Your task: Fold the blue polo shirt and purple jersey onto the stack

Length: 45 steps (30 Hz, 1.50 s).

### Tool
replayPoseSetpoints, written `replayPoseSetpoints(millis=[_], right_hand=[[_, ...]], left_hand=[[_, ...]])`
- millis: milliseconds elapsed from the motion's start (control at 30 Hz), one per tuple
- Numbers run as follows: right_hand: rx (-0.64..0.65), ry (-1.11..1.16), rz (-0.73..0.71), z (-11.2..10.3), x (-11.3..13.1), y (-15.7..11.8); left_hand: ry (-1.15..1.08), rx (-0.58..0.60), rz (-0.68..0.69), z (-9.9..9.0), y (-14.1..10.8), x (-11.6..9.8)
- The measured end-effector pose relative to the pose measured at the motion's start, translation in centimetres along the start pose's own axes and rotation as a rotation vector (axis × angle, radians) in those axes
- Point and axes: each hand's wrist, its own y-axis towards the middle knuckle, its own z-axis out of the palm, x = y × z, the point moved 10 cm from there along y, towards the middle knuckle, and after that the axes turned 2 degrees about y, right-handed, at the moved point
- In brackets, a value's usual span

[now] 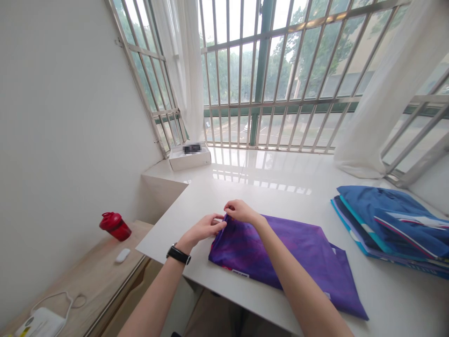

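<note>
A purple garment [294, 248] lies folded flat on the white table [196, 201], its left end raised a little by the fingers. My left hand [205, 228], with a black watch on the wrist, has thumb and fingers around the garment's far left corner. My right hand [242, 210] pinches the same corner from the far side, and its forearm crosses over the garment. The two hands are almost touching.
On the right is a stack of folded blue clothes [403, 224]. A white box [190, 158] stands by the barred window. At the lower left, a wooden surface [87, 262] holds a red bottle [115, 227], a small white case [122, 255] and a white device with a cable [44, 323].
</note>
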Motion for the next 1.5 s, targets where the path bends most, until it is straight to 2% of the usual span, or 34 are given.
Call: replayPoseSetpoints(millis=[167,300,400,500,600,667,733,833,900,967,1033,1100,1167,1233,1300,1333,1433,1500], right_hand=[[0.020,0.054,0.058,2.0,-1.5,0.1],[0.048,0.077,0.079,2.2,-1.8,-0.3],[0.022,0.055,0.059,0.3,-0.5,-0.6],[-0.091,0.031,0.035,-3.1,1.8,-2.0],[-0.220,0.005,0.009,-5.9,3.9,-5.9],[-0.251,-0.077,-0.009,-6.4,4.3,-9.8],[-0.252,-0.188,0.023,-6.2,3.2,-14.4],[-0.337,-0.279,0.213,-6.5,-1.2,-21.8],[-0.409,-0.311,0.324,-6.9,-3.8,-25.8],[-0.441,-0.321,0.365,-6.6,-5.1,-28.1],[-0.429,-0.302,0.350,-5.8,-4.7,-28.4],[-0.379,-0.261,0.306,-4.5,-3.3,-27.3],[-0.289,-0.203,0.244,-3.2,-1.4,-25.6],[-0.224,-0.152,0.179,-2.5,0.0,-24.1],[-0.244,-0.162,0.141,-3.3,0.1,-23.2],[-0.278,-0.194,0.137,-4.1,-0.4,-23.0],[-0.315,-0.313,0.145,-5.8,-3.0,-23.0],[-0.283,-0.336,0.145,-5.7,-4.3,-23.3]], left_hand=[[0.113,-0.112,0.054,-0.6,-1.3,0.0],[0.393,-0.275,0.094,-1.8,-3.6,-1.0],[0.648,-0.421,0.192,-1.8,-5.5,-3.0],[0.819,-0.535,0.325,-0.1,-6.4,-5.4],[0.976,-0.453,0.406,3.6,-5.3,-5.9],[1.066,-0.341,0.434,6.2,-4.3,-4.9],[1.122,-0.258,0.446,7.8,-3.8,-3.5],[1.169,-0.198,0.474,8.1,-3.7,-1.7],[1.193,-0.172,0.496,7.1,-3.2,-1.1],[1.221,-0.120,0.522,5.6,-2.1,-1.1],[1.253,-0.043,0.551,4.0,-0.4,-1.8],[1.287,-0.015,0.549,2.2,1.4,-3.2],[1.319,-0.116,0.497,0.5,2.6,-5.0],[1.308,-0.272,0.437,-0.1,2.4,-6.5],[1.248,-0.356,0.390,1.2,1.3,-6.6],[1.214,-0.344,0.370,2.5,0.7,-6.0],[1.187,-0.206,0.364,6.5,-0.3,-3.4],[1.194,-0.121,0.397,7.5,-0.2,-2.3]])
